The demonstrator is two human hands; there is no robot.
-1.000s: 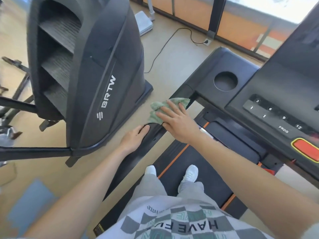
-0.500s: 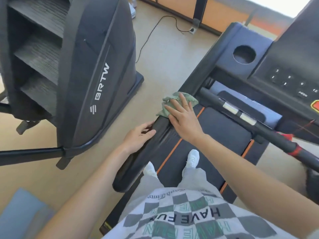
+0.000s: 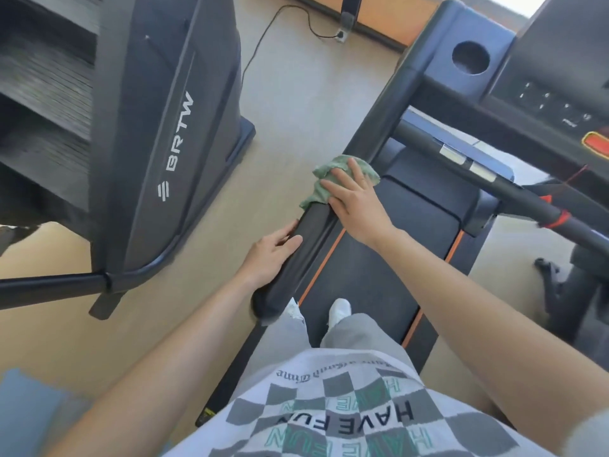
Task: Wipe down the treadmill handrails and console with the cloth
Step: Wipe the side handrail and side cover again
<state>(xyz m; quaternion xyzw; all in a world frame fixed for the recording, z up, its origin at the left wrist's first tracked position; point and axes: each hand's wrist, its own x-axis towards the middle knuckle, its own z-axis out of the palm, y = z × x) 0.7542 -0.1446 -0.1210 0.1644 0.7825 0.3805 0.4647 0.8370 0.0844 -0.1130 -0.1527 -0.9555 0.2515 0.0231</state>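
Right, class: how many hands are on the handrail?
2. The left hand rests on the handrail near its end; the right hand presses the cloth onto it, nearer the console. Neither is hidden.

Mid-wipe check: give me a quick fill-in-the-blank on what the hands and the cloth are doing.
The right hand presses a ___ cloth onto the handrail.
The left hand rests bare on the same ___.
The machine beside the treadmill reads ___.
Missing: green; handrail; BRTW.
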